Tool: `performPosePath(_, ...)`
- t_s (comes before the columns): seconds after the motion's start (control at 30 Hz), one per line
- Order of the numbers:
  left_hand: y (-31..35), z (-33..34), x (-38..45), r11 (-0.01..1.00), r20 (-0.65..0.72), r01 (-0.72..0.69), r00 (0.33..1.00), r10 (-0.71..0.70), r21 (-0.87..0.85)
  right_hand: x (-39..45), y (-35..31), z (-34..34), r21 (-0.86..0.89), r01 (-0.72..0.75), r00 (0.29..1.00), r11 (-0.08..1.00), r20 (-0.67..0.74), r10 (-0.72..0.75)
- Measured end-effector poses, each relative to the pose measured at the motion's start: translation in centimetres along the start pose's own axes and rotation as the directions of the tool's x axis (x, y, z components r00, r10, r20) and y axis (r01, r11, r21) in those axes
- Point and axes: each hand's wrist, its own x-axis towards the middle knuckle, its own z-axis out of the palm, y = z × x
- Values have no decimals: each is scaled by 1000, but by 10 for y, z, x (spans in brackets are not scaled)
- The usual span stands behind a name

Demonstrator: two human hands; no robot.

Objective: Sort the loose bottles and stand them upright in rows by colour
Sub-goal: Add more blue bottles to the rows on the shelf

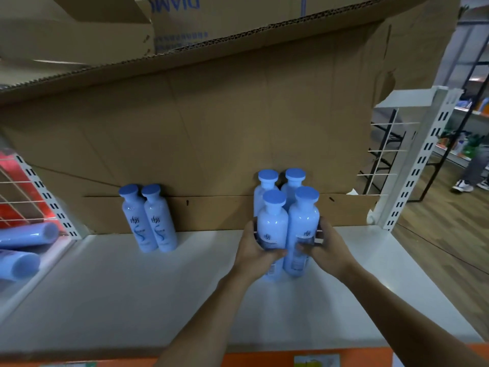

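Observation:
Pale blue bottles with darker blue caps stand on a white shelf (132, 287). My left hand (255, 250) grips the front left bottle (272, 223) of a right-hand group. My right hand (324, 246) grips the front right bottle (303, 221). Both bottles are upright, side by side. Two more bottles (280, 181) stand right behind them against the cardboard. A separate pair of the same bottles (149, 221) stands upright at the back left of the shelf.
Brown cardboard (211, 128) lines the back of the shelf. Two blue bottles (23, 250) lie on their sides in the neighbouring bay at the left. A white slotted upright (418, 160) bounds the shelf on the right. An orange strip (264, 358) runs along the front edge.

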Motion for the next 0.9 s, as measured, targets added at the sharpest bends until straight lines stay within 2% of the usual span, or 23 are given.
performPosePath(0.07, -3, -2, 0, 1000, 25, -16, 1000, 16, -14, -1, 0, -2, 43, -26, 999, 999, 40, 25)
performPosePath(0.13, -3, 3, -1, 999, -18, -10, 1000, 11, 33, 0, -5, 3, 96, -59, 996, 994, 72, 52)
performPosePath(0.2, 2, 9, -4, 996, -103, -2, 995, 11, 93, 1, -8, 9, 110, -74, 997, 991, 26, 71)
performPosePath(0.27, -1, 9, 0, 999, -133, -23, 991, 29, 48, 2, -7, 10, 56, -57, 997, 997, -40, 60)
performPosePath(0.33, -1, 2, 1, 999, -84, -35, 996, 35, -7, 0, -6, 6, 32, -44, 997, 999, -56, 46)
performPosePath(0.43, -3, -5, 2, 997, 7, -71, 997, 71, -8, -1, -1, 1, 107, -41, 999, 993, 20, 40)
performPosePath(0.5, -1, 1, 0, 999, -54, -38, 998, 39, 24, -1, -1, 4, 107, -57, 997, 993, 65, 50)
performPosePath(0.6, -2, 6, 3, 998, -135, -46, 990, 49, 31, 0, -2, 6, 41, -53, 998, 998, 18, 52)
performPosePath(0.73, -2, -5, 7, 996, -37, -70, 997, 69, -49, -4, -3, 4, 6, -4, 1000, 1000, -16, 4)
performPosePath(0.83, 2, -7, 4, 996, 15, -79, 997, 79, -35, -5, -1, 2, 45, -7, 1000, 999, 5, 7)
performPosePath(0.9, 6, -2, -1, 999, -8, -47, 999, 47, 18, -7, -2, 2, 92, -32, 998, 995, 53, 28)
